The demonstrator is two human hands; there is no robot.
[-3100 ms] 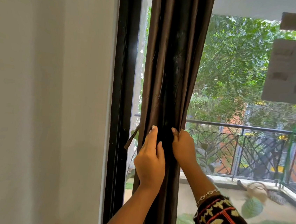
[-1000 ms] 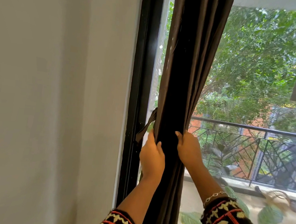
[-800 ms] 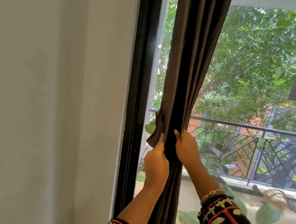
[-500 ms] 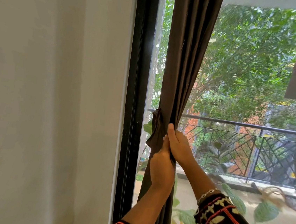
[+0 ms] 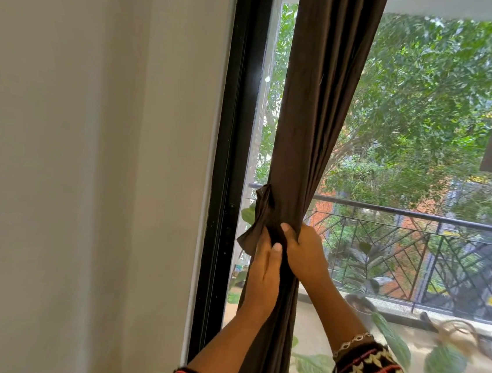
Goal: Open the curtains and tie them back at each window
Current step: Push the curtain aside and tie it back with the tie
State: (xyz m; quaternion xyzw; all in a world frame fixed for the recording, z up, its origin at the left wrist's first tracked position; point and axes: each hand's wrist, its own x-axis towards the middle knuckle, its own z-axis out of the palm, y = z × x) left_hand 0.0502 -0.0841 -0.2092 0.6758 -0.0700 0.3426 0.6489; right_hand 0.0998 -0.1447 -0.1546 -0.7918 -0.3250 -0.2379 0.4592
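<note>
Head view: curtain (image 5: 317,102) drawn aside and bunched, left hand (image 5: 262,279) and right hand (image 5: 306,255) gripping, fingers (image 5: 288,231) curled round it; tie strip (image 5: 258,218) loose just above fingers, tying apparently unfinished

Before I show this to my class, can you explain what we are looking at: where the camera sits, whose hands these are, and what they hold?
There is no machine here. A person wears one wide-angle camera on the head, looking forward and down, so the single picture shows their own arms reaching out. The left hand and the right hand both grip a dark brown curtain, which is gathered into a narrow bundle beside the black window frame. A short strip of the same cloth, probably the tie-back, sticks out leftward just above the left hand. I cannot tell whether it is fastened. Through the glass you can see a balcony railing and trees.
</note>
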